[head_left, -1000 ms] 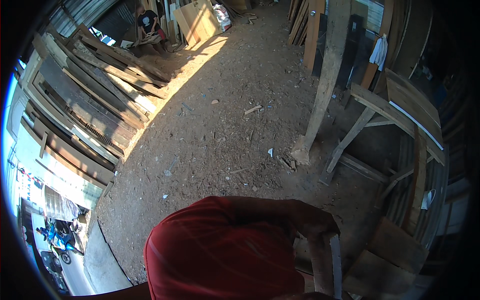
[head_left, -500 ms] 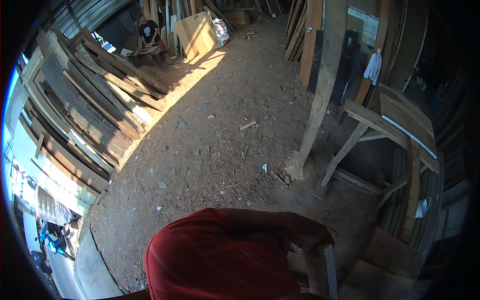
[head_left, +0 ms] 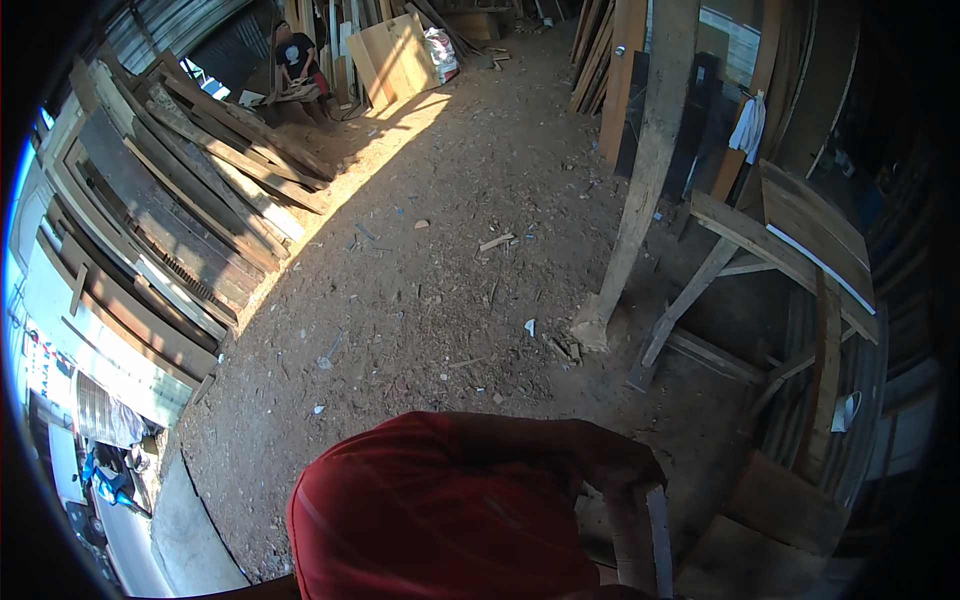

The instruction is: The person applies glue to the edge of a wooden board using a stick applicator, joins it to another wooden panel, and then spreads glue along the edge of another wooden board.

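Note:
A red shirt fills the lower middle of the head view. From it a bare arm reaches to the right, bends sharply, then runs down toward the lower edge. Whether this body and arm are mine cannot be made out. Beside the downward part of the arm stands a narrow white-edged piece, cut off by the lower edge. It seems to touch the arm, but no fingers show around it. Neither my left hand nor my right hand can be made out.
A wooden post rises at right, before a timber trestle carrying a board. Planks and frames lean along the left. A person sits at the far left. Wood scraps litter the dirt floor.
The red shirt and bent arm have shifted up very slightly in the picture. The far person's head is a little more raised. Otherwise things stay in place.

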Demonstrator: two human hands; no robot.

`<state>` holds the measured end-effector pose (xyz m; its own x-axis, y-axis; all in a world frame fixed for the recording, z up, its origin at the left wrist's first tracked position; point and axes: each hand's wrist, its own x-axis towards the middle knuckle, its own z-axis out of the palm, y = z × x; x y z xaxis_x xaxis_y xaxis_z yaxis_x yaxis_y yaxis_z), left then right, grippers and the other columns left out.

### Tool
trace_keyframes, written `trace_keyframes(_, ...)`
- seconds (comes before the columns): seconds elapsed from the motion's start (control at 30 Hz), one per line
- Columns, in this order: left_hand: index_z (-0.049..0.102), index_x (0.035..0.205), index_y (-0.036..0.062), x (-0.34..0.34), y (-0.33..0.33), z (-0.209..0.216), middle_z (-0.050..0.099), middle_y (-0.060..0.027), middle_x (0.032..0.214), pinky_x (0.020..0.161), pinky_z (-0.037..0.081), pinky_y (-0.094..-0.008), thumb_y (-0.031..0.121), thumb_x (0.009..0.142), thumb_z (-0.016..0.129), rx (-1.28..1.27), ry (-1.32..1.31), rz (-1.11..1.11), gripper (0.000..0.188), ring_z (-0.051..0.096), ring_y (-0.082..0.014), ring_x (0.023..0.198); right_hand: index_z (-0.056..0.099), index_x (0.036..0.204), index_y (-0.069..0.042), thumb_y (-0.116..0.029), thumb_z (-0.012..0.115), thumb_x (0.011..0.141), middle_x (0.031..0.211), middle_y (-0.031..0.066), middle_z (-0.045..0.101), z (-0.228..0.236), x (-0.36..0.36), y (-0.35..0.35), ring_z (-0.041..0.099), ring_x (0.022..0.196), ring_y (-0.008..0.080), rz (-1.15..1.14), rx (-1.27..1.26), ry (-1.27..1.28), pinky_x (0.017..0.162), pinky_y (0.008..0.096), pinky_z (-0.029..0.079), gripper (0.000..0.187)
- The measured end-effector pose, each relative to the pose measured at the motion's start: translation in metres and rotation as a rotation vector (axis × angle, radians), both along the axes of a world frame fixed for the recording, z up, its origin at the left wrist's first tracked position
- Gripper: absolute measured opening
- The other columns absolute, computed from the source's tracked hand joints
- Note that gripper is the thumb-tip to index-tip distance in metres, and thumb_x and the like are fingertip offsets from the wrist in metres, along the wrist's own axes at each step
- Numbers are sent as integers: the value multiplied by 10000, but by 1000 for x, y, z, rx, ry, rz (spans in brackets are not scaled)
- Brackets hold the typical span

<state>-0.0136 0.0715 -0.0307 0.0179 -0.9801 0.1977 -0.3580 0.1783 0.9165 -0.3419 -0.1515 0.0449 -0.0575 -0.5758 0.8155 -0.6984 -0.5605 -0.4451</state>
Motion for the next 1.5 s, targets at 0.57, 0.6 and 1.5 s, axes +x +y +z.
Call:
trace_keyframes(0.57,624,1246,-37,0,-1,-4,685,-218,1126,911,517,-444,300,430,904,63,63,16,925,673,-385,1082,682,1168,101,-320,587,1066,957,229,707,-3,-6,-5,666,849,311,21,10,22,754,413,515,443)
trace_keyframes(0.6,618,1256,-41,0,-1,-1,684,-222,1129,927,512,-445,307,431,910,98,88,9,942,669,-386,1098,681,1169,101,-320,587,1066,956,229,706,-4,-7,-4,665,849,311,14,13,25,754,413,514,443)
trace_keyframes(1.5,687,1192,10,27,-51,21,721,-78,1014,836,526,-313,168,865,830,202,-25,23,391,661,-171,920,689,1271,-10,-167,622,1025,1041,143,735,-59,-151,74,665,907,145,-533,395,-26,794,302,534,299)
